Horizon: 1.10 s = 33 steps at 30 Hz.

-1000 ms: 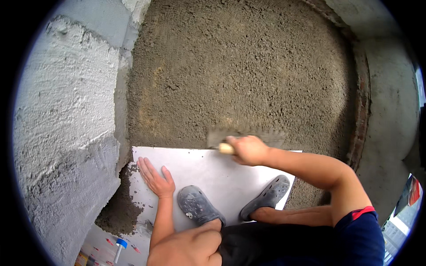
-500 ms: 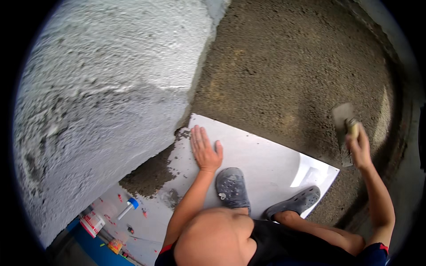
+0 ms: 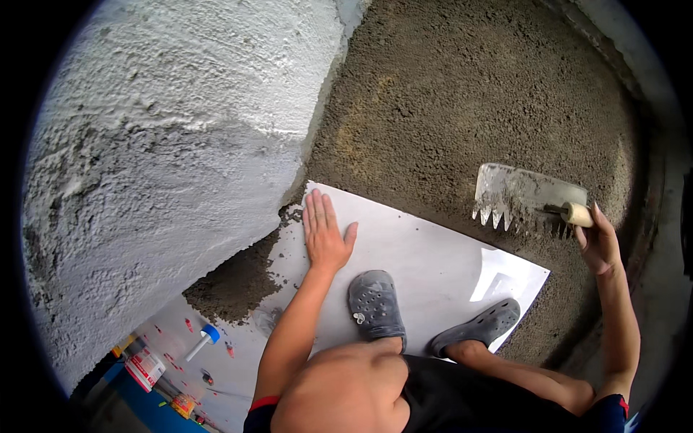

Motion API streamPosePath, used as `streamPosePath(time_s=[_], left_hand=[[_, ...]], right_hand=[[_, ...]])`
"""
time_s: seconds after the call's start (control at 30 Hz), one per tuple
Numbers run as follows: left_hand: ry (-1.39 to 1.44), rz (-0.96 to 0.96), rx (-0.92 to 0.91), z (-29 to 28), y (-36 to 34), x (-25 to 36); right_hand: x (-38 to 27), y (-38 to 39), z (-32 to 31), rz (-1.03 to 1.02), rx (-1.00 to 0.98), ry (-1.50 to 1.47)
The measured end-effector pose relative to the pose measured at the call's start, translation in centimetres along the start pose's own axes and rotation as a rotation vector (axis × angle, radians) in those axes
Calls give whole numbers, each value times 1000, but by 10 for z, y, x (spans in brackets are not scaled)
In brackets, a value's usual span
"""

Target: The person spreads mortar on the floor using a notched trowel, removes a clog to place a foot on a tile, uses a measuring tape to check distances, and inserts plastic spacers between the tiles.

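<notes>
My left hand (image 3: 326, 234) lies with fingers stretched on a glossy white tile (image 3: 404, 267), near its far left corner beside the rough wall. At the right, my right hand (image 3: 596, 234) grips the pale handle of a notched metal trowel (image 3: 522, 184). The trowel's blade, smeared with mortar, is over the grey-brown mortar bed (image 3: 447, 86) beyond the tile's edge, teeth pointing toward me. My feet in grey clogs (image 3: 377, 307) stand on the tile.
A rough white wall (image 3: 166, 166) fills the left, with loose mortar (image 3: 234, 281) at its foot. Lower left are a blue-capped tool (image 3: 206, 339), a white-and-red container (image 3: 145, 369) and small red pieces on a pale surface. A curved concrete edge (image 3: 635, 86) bounds the right.
My right hand and trowel moved rightward from the tile's edge, and the blade has turned since half a second ago. My left hand stays on the tile. The view has swung leftward.
</notes>
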State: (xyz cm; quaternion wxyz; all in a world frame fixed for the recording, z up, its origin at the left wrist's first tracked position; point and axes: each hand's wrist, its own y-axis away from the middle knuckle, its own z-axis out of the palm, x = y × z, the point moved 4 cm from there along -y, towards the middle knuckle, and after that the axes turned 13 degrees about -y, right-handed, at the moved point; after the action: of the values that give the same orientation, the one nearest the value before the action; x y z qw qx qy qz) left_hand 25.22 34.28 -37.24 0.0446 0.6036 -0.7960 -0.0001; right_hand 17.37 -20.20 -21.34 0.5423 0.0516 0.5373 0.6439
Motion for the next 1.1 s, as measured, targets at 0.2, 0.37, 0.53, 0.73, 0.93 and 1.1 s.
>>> streamPosePath(time_s=[0.2, 0.37, 0.53, 0.73, 0.93, 1.1], left_hand=[[-73, -7, 57, -1, 1, 5], [-70, 15, 109, -7, 2, 3], [-68, 5, 130, -4, 6, 3], [-72, 1, 143, -6, 0, 3], [-73, 3, 140, -6, 1, 2], [-58, 22, 176, -5, 1, 3]], right_hand=[[59, 43, 36, 574, -521, 626], [90, 24, 94, 210, -445, 867], [108, -14, 134, -8, -357, 1036], [166, -44, 104, -182, -593, 1557], [199, -58, 86, -265, -577, 1643], [158, -75, 82, -273, -423, 1623]])
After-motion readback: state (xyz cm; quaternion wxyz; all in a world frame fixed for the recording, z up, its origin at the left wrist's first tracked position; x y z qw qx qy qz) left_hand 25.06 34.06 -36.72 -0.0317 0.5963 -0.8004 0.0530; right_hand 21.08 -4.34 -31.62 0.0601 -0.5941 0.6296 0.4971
